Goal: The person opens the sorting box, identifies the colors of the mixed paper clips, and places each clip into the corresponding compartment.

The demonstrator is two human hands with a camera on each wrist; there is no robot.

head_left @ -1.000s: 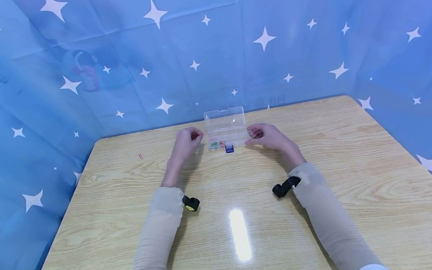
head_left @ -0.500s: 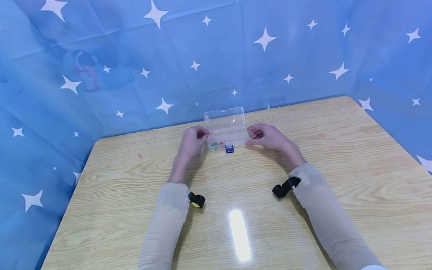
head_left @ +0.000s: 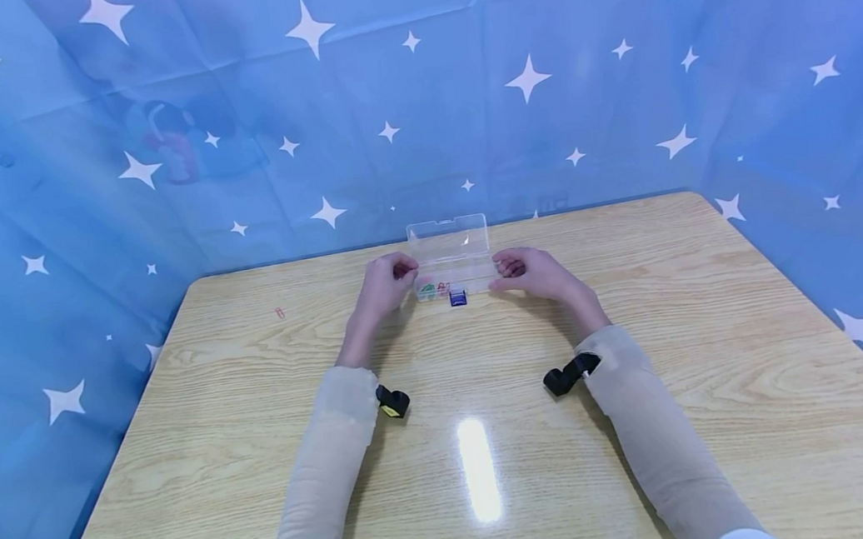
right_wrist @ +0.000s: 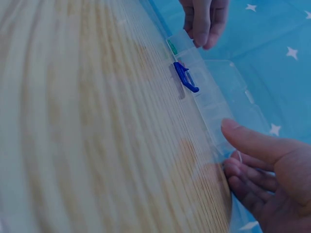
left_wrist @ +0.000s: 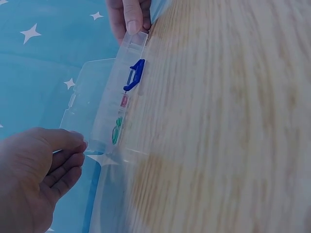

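Observation:
A clear plastic box (head_left: 453, 275) lies on the wooden table (head_left: 708, 350) with its lid (head_left: 448, 239) standing open and a blue latch (head_left: 459, 298) on its front. A green clip (left_wrist: 116, 131) and a pink clip (left_wrist: 124, 101) lie inside. My left hand (head_left: 387, 282) is at the box's left end, fingers curled and thumb tip against the corner (left_wrist: 81, 144). Whether it pinches anything is hidden. My right hand (head_left: 533, 272) holds the box's right end, thumb (right_wrist: 248, 141) on the rim and fingers curled beside it.
A small red paper clip (head_left: 280, 313) lies alone on the table far to the left. A blue star-patterned cloth (head_left: 539, 86) closes in the back and both sides. Bare wood stretches between the box and my body.
My left hand has moved right from beside the box to its left end. The right hand and the box have stayed put.

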